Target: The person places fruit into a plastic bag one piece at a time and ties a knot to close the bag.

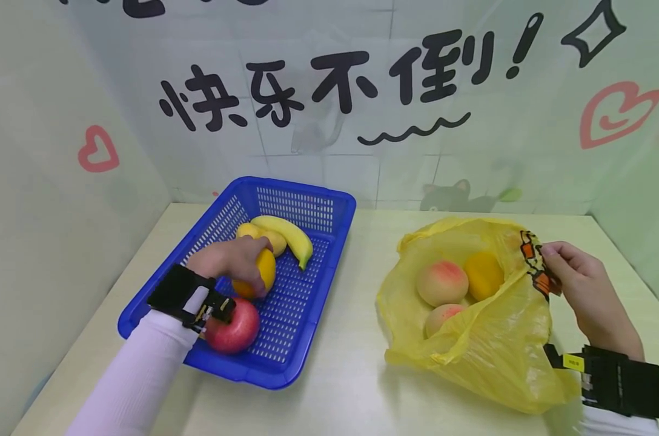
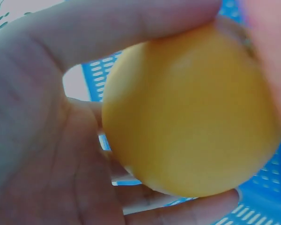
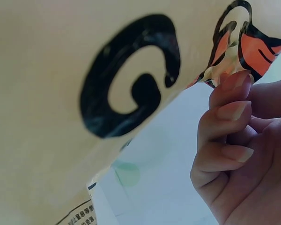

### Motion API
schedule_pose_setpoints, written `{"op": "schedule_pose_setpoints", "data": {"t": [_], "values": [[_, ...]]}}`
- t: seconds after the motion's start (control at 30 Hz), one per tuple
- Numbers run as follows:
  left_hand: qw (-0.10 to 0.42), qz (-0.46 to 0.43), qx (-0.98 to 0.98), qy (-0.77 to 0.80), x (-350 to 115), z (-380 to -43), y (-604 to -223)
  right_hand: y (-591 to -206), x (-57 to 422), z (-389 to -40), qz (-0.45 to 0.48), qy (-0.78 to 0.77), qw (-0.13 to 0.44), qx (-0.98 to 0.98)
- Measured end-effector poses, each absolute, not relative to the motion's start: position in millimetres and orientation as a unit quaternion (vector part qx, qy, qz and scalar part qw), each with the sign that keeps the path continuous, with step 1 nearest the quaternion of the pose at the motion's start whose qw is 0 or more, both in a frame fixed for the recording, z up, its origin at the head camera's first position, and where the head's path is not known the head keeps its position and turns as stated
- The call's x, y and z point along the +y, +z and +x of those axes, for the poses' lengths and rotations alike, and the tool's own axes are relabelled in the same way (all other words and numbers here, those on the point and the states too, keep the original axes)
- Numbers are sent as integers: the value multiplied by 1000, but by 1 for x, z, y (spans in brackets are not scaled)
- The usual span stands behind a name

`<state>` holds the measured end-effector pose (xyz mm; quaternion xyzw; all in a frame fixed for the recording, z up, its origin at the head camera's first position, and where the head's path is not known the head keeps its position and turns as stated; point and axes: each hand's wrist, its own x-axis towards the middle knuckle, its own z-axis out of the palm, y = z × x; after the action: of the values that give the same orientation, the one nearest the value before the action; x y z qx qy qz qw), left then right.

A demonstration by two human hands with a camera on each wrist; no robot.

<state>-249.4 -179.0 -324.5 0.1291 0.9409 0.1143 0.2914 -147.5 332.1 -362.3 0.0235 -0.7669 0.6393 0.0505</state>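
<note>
1. Left hand (image 1: 232, 260): clamped on an orange-yellow fruit (image 2: 192, 117), with fingers and thumb curled around. Located near the middle of the blue basket (image 1: 282, 312), just beyond the red fruit (image 1: 237, 330); not possible to see if already lifted from the basket floor.
2. Right hand (image 1: 580, 272): pinching the printed right side of the yellow bag (image 1: 498, 363), in which are visible two peaches (image 1: 442, 283) and one more yellow fruit (image 1: 483, 275).
3. For good work, probably best to grasp at the widest part and raise straight up, without pushing the small yellow fruits (image 1: 277, 242) or the banana (image 1: 294, 239), both toward the basket's far edge.
4. Advisable also to pull the bag softly; might tear or tip, being thin.
5. Underneath, a pale table (image 1: 357, 387), with basket toward its left edge and bag toward its right.
6. Behind the table's far edge, a light wall (image 1: 318, 181) with black characters (image 1: 343, 79) and pink hearts.
</note>
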Motion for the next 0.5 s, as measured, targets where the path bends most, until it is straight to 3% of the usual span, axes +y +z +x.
{"op": "schedule_pose_setpoints", "data": {"t": [0.37,0.5], "values": [[117,182,959,184,-168,-237,-305,-365,332,-150,37,647,62,-759],[79,186,953,226,-155,-230,-295,-366,332,-150,35,651,60,-755]]}}
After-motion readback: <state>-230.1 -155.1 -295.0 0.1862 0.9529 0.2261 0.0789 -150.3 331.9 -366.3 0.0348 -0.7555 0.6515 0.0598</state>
